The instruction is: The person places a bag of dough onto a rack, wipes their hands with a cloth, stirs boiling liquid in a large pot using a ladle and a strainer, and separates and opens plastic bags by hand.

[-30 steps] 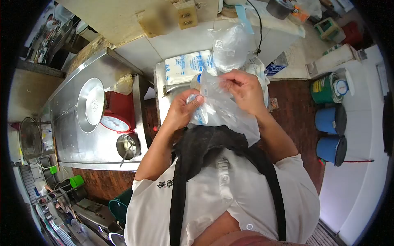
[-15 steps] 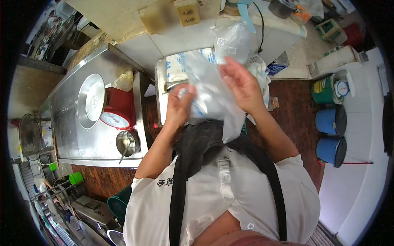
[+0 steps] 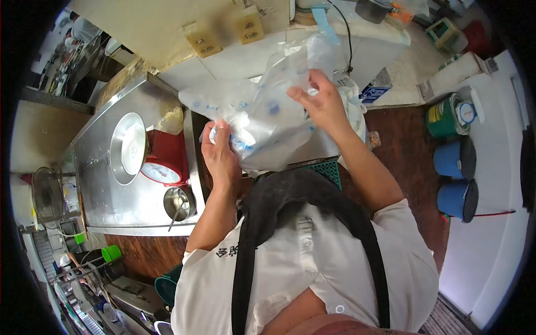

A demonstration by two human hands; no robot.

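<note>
A large clear plastic bag (image 3: 257, 125) with blue print is spread between my hands above a white surface by the wall. My left hand (image 3: 221, 153) is closed on its lower left edge, the thumb pressed over the film. At its right side, my right hand (image 3: 326, 106) has curled fingers against the film, with a gap between thumb and forefinger. The fingertips there are partly hidden. Behind the right hand, another clear bag (image 3: 322, 53) hangs by the wall from a light blue strip (image 3: 324, 25).
To the left, a steel table (image 3: 100, 195) carries a red scale (image 3: 167, 153) with a metal pan (image 3: 127, 148), and a small steel pot (image 3: 177, 203). Blue buckets (image 3: 455, 198) and a green can (image 3: 444, 117) line the right wall. A green crate (image 3: 326, 170) is below.
The bag has been spread wider and its left corner now reaches further left. My left hand has moved left and slightly down; my right hand has shifted a little and its fingers have curled.
</note>
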